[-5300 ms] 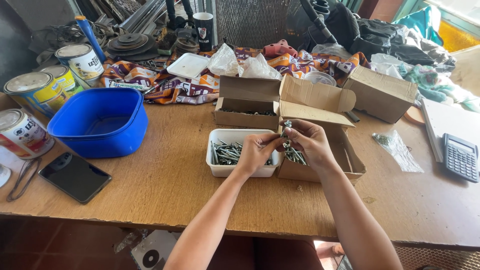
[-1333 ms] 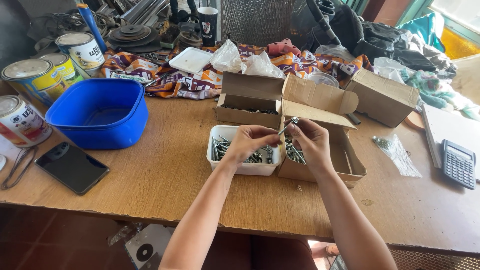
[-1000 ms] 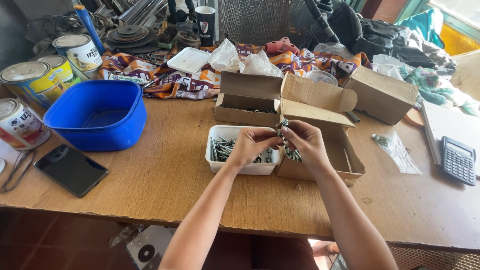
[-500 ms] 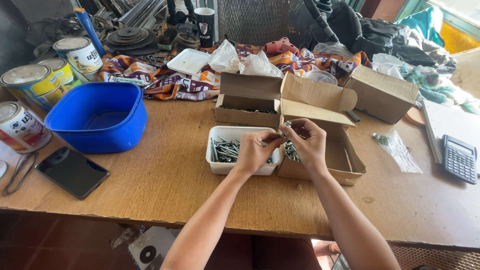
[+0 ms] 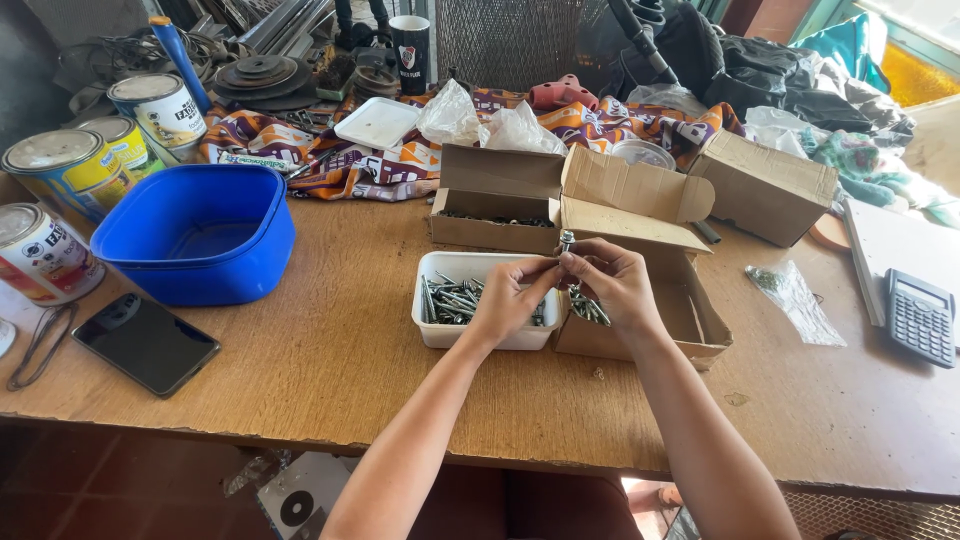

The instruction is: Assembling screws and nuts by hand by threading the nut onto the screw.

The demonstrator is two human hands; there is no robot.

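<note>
Both hands meet above the white tray (image 5: 440,335) of bolts. Left hand (image 5: 508,300) and right hand (image 5: 612,285) pinch one bolt (image 5: 567,240); right palm also grips spare bolts (image 5: 588,307). Open boxes (image 5: 640,215) crowd behind; blue tub (image 5: 200,235) and phone (image 5: 146,342) lie left.

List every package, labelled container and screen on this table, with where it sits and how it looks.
Paint cans: far left, round, with yellow, white and red labels.
Phone: left front edge, flat, black, with a dark screen.
Calculator: far right, dark, with rows of keys.
Open cardboard boxes: centre, brown, with raised flaps.
Closed cardboard box: right rear, brown.
White tray: under the left hand, holds metal screws.
Black cup: rear, with a small crest.
</note>
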